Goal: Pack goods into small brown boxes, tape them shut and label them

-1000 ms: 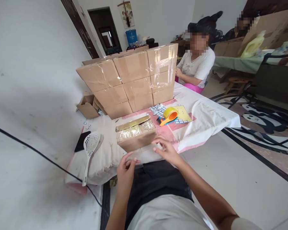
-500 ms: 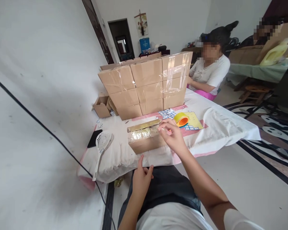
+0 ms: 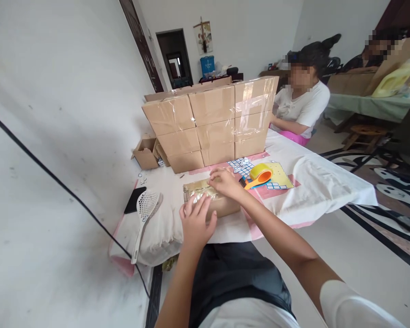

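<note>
A small cardboard box (image 3: 225,208) lies on the cloth-covered table in front of me, with shiny clear tape across its top. My left hand (image 3: 197,217) rests over the box's near left side, fingers spread and touching the taped top. Pinched together, the fingers of my right hand (image 3: 225,183) are at the top right of the box. Whatever they grip is too small or hidden to make out. To the right of the box lies an orange tape dispenser (image 3: 256,183) with a yellowish roll of tape.
Behind the box stands a tall stack of taped cartons (image 3: 213,125). A white slotted skimmer (image 3: 146,207) and a black flat object (image 3: 134,200) lie at the left. An opened carton (image 3: 146,157) sits farther back. One person (image 3: 302,100) sits beyond the table.
My left hand has risen from the near edge of the table onto the box, its fingers spreading. My right hand has shifted left along the box top, uncovering more of the tape dispenser.
</note>
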Motion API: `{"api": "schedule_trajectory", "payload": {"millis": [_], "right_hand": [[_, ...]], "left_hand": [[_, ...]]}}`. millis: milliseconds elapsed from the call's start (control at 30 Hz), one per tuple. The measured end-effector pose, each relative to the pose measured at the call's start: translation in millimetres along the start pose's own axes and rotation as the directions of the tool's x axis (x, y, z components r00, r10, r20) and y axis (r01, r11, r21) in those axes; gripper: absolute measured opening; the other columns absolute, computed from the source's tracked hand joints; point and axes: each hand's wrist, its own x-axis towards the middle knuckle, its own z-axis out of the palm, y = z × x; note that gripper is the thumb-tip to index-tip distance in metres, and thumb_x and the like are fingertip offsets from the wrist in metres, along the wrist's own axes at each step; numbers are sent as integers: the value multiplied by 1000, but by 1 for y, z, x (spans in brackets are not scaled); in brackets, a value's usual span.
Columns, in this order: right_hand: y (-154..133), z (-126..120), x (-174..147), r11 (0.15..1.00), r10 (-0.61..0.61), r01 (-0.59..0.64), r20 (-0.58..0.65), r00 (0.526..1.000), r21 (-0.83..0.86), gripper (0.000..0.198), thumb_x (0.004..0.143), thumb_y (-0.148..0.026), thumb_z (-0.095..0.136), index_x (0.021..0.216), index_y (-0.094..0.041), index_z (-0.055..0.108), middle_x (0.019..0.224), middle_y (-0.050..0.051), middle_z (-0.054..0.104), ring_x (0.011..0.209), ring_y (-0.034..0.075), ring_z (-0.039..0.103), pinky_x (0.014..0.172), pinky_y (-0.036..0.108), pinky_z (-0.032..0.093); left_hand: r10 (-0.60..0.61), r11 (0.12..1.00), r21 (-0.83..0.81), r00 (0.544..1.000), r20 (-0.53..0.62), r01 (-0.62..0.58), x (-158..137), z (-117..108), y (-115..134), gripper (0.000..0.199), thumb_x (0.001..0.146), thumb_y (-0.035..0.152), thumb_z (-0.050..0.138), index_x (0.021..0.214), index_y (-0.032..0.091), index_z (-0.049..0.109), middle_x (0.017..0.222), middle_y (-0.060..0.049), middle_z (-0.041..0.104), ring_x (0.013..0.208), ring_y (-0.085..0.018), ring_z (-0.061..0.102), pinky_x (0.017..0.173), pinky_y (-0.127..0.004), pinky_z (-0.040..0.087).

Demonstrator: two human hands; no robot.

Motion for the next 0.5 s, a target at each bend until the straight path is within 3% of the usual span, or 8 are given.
{"api": "schedule_trajectory", "payload": {"millis": [67,167,200,267,333,500], "right_hand": [[2,6,2,978,19,-15,20,1000,-207,11,85,-23,70,76,-21,76,137,8,63,123,33,52,108,52,35],[4,13,6,902,34,5,82,996,-432,11,85,-30,71,85,-20,75,149,11,53,127,38,45,106,56,35],[5,14,8,874,40,2,76,996,-487,19,83,-33,74,94,-18,74,149,14,52,126,39,45,105,56,36],[11,13,17,817,42,-47,-22,999,-574,46,78,-38,79,116,-14,67,149,21,49,125,41,44,104,56,37],[23,5,29,780,32,-130,-169,985,-612,59,79,-39,78,127,-11,60,148,24,47,124,41,44,102,54,37],[87,-51,57,786,145,-326,-356,923,-526,31,87,-33,64,114,-17,65,139,20,54,120,39,49,99,54,38]], "left_hand": [[-31,999,33,993,110,27,-4,9,5,45,92,27,64,136,25,62,139,-7,69,134,-30,57,115,-49,27],[-83,996,29,988,130,80,-13,17,10,47,94,26,61,141,24,60,143,-6,66,135,-28,57,119,-48,19],[-93,996,27,988,124,90,-15,18,11,47,94,27,60,141,24,59,143,-6,66,135,-27,57,120,-48,18],[-104,994,24,988,113,102,-19,18,12,46,95,26,59,141,24,60,143,-6,66,135,-27,58,121,-47,16],[-108,994,25,989,104,106,-20,17,12,45,95,26,59,140,24,61,142,-5,67,134,-26,58,122,-46,15],[-86,996,39,993,78,84,-19,19,11,45,95,25,60,140,25,62,140,-5,68,132,-26,60,124,-44,13]]}}
